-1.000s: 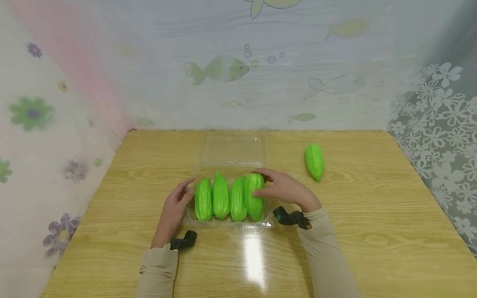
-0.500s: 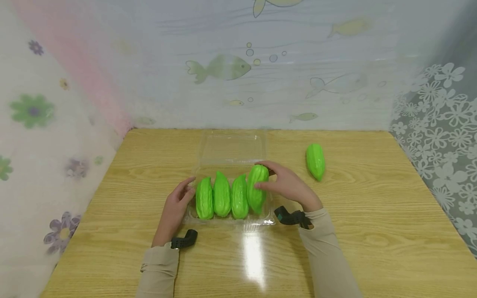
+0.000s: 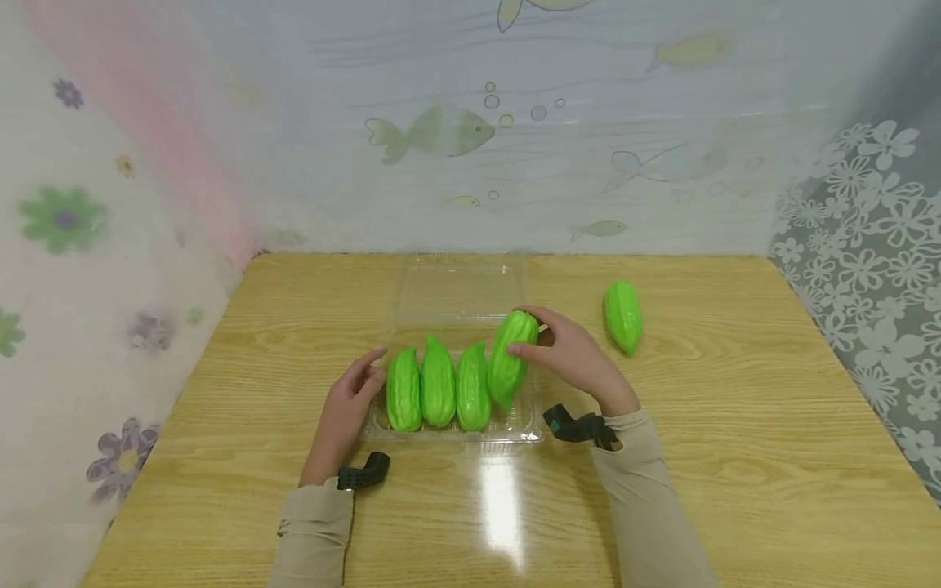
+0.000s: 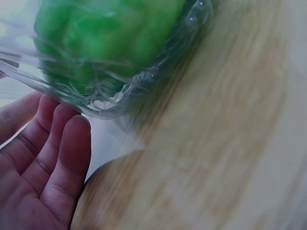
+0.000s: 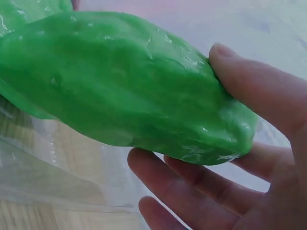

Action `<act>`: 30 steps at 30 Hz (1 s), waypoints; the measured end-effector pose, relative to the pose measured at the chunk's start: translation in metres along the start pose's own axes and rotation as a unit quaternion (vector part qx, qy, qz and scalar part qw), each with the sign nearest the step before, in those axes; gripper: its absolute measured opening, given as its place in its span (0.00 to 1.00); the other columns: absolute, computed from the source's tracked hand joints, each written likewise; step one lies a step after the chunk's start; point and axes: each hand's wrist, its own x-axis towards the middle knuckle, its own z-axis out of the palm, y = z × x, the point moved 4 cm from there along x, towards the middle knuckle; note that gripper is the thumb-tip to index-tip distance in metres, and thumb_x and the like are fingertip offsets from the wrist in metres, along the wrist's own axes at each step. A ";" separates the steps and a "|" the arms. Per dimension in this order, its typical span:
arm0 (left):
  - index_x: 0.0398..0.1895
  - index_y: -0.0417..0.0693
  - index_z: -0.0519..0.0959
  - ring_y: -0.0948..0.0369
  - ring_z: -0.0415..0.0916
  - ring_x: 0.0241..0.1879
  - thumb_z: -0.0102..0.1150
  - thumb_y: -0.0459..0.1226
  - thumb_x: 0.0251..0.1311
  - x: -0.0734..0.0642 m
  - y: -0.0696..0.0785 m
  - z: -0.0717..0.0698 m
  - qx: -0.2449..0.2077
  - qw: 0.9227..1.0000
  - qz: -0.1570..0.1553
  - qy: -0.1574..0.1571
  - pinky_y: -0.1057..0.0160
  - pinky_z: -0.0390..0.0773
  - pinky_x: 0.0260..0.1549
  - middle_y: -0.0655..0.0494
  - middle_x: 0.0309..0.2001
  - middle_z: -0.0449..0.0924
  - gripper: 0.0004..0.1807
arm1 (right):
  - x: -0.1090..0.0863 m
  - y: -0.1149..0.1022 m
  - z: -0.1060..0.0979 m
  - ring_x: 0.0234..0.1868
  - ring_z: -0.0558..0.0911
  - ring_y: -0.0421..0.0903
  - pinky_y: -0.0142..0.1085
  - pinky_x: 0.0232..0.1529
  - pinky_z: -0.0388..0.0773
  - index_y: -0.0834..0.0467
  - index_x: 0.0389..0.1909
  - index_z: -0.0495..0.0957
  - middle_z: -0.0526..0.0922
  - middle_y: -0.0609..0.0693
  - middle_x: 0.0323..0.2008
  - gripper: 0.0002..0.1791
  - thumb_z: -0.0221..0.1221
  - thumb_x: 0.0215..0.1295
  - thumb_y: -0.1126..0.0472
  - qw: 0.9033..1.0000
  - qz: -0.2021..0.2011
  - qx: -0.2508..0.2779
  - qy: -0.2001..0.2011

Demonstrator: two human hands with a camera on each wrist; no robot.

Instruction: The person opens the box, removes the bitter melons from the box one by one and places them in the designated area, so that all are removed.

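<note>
A clear plastic clamshell box point(image 3: 452, 438) lies on the table, lid folded back. Three bright green wrinkled gourds point(image 3: 438, 384) lie side by side in its tray. My right hand point(image 3: 577, 355) grips a fourth green gourd point(image 3: 512, 359) by its far end, thumb on one side and fingers on the other. That gourd point(image 5: 124, 81) slants over the right of the tray; whether its lower end touches the tray cannot be told. My left hand point(image 3: 351, 400) rests at the box's left edge, its fingertips point(image 4: 76, 132) touching the outer wall.
Another green gourd point(image 3: 622, 318) lies by itself on the wooden table point(image 3: 735, 457), right of the box. The open lid point(image 3: 461, 287) reaches toward the patterned wall at the back. Black wrist cameras point(image 3: 367, 472) sit on both forearms.
My right hand has moved up and to the right with the gourd, which has lifted and tilted out of its place in the row. My left hand has stayed put.
</note>
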 end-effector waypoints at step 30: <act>0.60 0.47 0.66 0.57 0.66 0.39 0.44 0.41 0.66 0.004 -0.001 0.000 -0.002 1.000 0.000 -0.005 0.61 0.66 0.40 0.46 0.41 0.71 0.20 | -0.006 0.019 -0.035 0.52 0.69 0.47 0.44 0.43 0.68 0.38 0.66 0.50 0.68 0.49 0.55 0.40 0.58 0.55 0.42 0.994 0.026 0.075 0.081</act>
